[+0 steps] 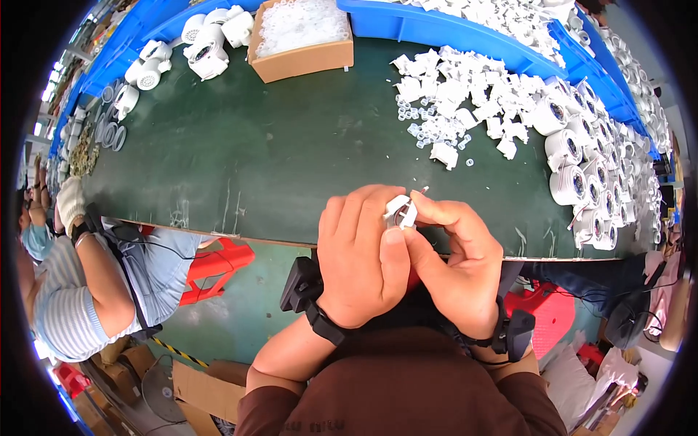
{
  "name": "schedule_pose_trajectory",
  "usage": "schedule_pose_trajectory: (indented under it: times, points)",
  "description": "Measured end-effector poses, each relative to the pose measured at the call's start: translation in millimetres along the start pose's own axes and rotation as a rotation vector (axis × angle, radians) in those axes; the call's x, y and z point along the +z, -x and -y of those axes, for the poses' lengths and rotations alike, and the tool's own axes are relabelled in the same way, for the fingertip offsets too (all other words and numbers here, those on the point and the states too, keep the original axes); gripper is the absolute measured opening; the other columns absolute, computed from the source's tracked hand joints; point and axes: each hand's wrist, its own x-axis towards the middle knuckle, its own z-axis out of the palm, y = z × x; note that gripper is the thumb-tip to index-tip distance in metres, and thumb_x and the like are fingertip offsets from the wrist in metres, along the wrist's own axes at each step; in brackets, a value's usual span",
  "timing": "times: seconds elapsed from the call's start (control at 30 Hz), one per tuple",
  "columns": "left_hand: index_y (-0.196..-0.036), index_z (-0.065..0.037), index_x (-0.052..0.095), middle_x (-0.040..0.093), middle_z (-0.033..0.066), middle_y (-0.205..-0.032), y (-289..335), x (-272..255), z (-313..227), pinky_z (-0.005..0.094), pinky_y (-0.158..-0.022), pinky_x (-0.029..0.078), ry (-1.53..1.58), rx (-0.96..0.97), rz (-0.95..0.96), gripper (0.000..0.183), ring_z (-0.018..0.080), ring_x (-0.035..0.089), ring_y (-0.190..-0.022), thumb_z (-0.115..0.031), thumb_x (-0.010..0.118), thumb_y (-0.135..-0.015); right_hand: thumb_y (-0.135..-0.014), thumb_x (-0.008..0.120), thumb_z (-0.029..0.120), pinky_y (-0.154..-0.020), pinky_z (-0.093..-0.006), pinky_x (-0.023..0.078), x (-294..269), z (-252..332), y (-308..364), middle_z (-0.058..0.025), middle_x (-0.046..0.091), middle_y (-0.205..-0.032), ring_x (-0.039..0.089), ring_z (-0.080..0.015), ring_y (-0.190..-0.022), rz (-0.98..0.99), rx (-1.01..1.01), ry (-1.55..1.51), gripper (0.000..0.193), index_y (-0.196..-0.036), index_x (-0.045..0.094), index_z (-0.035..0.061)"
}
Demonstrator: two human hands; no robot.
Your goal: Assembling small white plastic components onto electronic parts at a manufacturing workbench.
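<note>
My left hand (362, 258) and my right hand (462, 265) meet over the near edge of the table. Between them is a small white plastic part (408, 216) with a dark wire or strip curving through it. My left thumb and fingers grip its left side, while the right thumb and forefinger pinch it from the right. A thin light-coloured piece shows by the right forefinger; what it is, I cannot make out. Beyond my hands lies a pile of similar white plastic parts (465, 87), with small clear plastic rings (440, 131) scattered among them.
Assembled white round camera-like units (571, 185) stand in rows at the right of the green table (291, 145). A cardboard box (305, 67) of clear pieces and blue bins (385, 22) line the far side. At left, a gloved person (87, 283) sits near a red stool (218, 265).
</note>
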Motion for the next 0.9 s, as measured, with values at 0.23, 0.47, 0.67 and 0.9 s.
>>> schedule_pose_trajectory:
  times: [0.23, 0.47, 0.67, 0.9]
  points:
    - [-0.114, -0.004, 0.064, 0.066, 0.0118, -0.112, 2.1, 3.4, 2.7, 0.041, -0.08, 0.042, -0.025, 0.043, 0.007, 0.033, 0.0306, 0.055, -0.089, -0.027, 0.049, -0.096, -0.09, 0.069, -0.012, -0.099, -0.0303, 0.046, 9.2, -18.3, 11.5, -0.0062, 0.063, -0.112, 0.061, -0.0153, -0.106, -0.114, -0.141, 0.104, 0.042, -0.13, 0.061, -0.0011]
    - [-0.11, -0.005, 0.064, 0.067, 0.0094, -0.11, 0.8, 0.5, 5.5, 0.0399, -0.08, 0.044, 0.048, 0.088, -0.006, 0.027, 0.0291, 0.057, -0.088, -0.023, 0.063, -0.089, -0.098, 0.06, -0.009, -0.098, -0.0296, 0.05, -1.6, 1.3, 7.0, -0.0077, 0.061, -0.115, 0.063, -0.0164, -0.109, 0.016, 0.094, -0.232, 0.032, -0.129, 0.061, -0.0016]
    - [-0.109, -0.002, 0.063, 0.068, 0.0127, -0.106, -9.2, -2.4, 8.9, 0.0401, -0.078, 0.047, 0.088, 0.156, 0.048, 0.023, 0.0314, 0.061, -0.086, -0.012, 0.064, -0.088, -0.099, 0.06, -0.007, -0.086, -0.0275, 0.052, -8.6, -16.4, 1.8, -0.0081, 0.062, -0.111, 0.063, -0.0143, -0.101, -0.036, -0.033, -0.107, 0.018, -0.114, 0.068, -0.0023]
    - [-0.108, -0.003, 0.066, 0.071, 0.0112, -0.104, -15.2, -7.4, 7.7, 0.0394, -0.078, 0.047, -0.035, 0.172, 0.108, 0.024, 0.0305, 0.062, -0.087, -0.009, 0.066, -0.085, -0.091, 0.069, -0.005, -0.079, -0.0298, 0.053, -42.7, -11.7, -18.7, -0.012, 0.07, -0.103, 0.066, -0.0212, -0.088, 0.13, -0.227, 0.364, 0.015, -0.105, 0.073, -0.0022]
